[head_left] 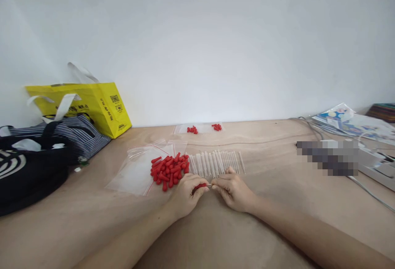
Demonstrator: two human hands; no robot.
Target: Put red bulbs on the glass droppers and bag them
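Observation:
My left hand is closed around a red rubber dropper bulb, its narrow end facing right. Against it, my right hand pinches a thin clear dropper tube, mostly hidden by the fingers. The tube's end meets the bulb's mouth; how far it goes in I cannot tell. Just beyond my left hand lies a pile of loose red bulbs. A row of clear tubes lies side by side on the table behind both hands.
Clear zip bags lie flat left of the pile. At the wall, another bag has red bulbs on it or in it. A yellow bag, striped bag and black bag stand left. Right are a power strip, cables and printed sheets.

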